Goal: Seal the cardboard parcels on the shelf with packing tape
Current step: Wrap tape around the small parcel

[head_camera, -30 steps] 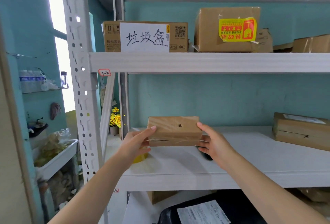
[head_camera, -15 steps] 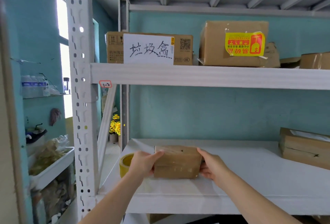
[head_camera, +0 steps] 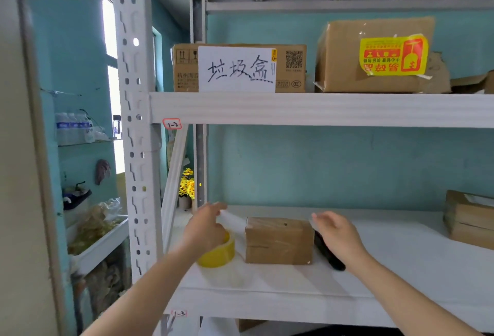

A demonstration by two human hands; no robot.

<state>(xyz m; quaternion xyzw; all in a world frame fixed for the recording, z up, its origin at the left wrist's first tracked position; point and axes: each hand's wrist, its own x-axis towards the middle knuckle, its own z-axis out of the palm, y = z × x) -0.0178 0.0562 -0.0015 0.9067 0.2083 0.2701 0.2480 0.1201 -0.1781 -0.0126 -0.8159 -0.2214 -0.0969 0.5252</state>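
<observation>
Parcel (head_camera: pixel 278 240) lies on the shelf (head_camera: pixel 374 295), a clear strip (head_camera: pixel 232 219) of tape meeting its top left corner. Left grip (head_camera: pixel 205 228), just left of the parcel, is clamped on the strip's free end at the fingertips, though blur hides the exact pinch. Yellow roll (head_camera: pixel 217 254) lies flat just left of the parcel, partly behind that grip. Right grip (head_camera: pixel 338 234) hovers just right of the parcel, fingers apart and relaxed, holding nothing, above a dark tool (head_camera: pixel 330 258) lying just beside the parcel; what the tool is cannot be told. A second parcel (head_camera: pixel 470 218) waits well to the right.

The step in hand looks like laying the strip along the top seam. Done well, the left grip holds the strip taut and low, in line with the seam, while the right grip pins the parcel and smooths the tape from the left corner across, so no wrinkle or bubble forms. So light a parcel will likely slide if pulled unpinned. The strip should overrun both ends before it is cut.
</observation>
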